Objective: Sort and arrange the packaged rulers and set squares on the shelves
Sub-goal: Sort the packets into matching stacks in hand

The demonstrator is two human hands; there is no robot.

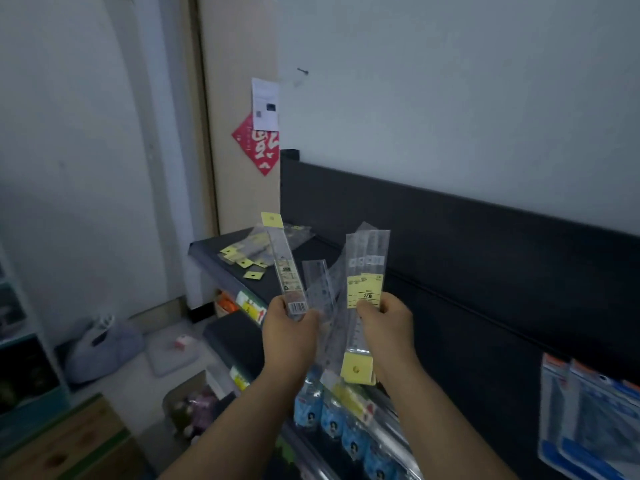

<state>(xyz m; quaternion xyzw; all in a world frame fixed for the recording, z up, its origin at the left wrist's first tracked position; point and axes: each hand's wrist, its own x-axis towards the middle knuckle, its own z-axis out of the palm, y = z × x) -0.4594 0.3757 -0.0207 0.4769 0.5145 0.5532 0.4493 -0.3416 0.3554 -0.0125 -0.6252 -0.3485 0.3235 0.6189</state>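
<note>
L hand [289, 327] is gripping one packaged ruler [285, 268] near its barcode end, yellow tab pointing up. R hand [388, 323] is pinching a fanned bunch of ruler packs [363, 282], one yellow tab hanging below. Loose packs [246, 254] are lying piled on the dark shelf [207, 247] beyond. Blue packs [588, 417] are hanging lower right.
</note>
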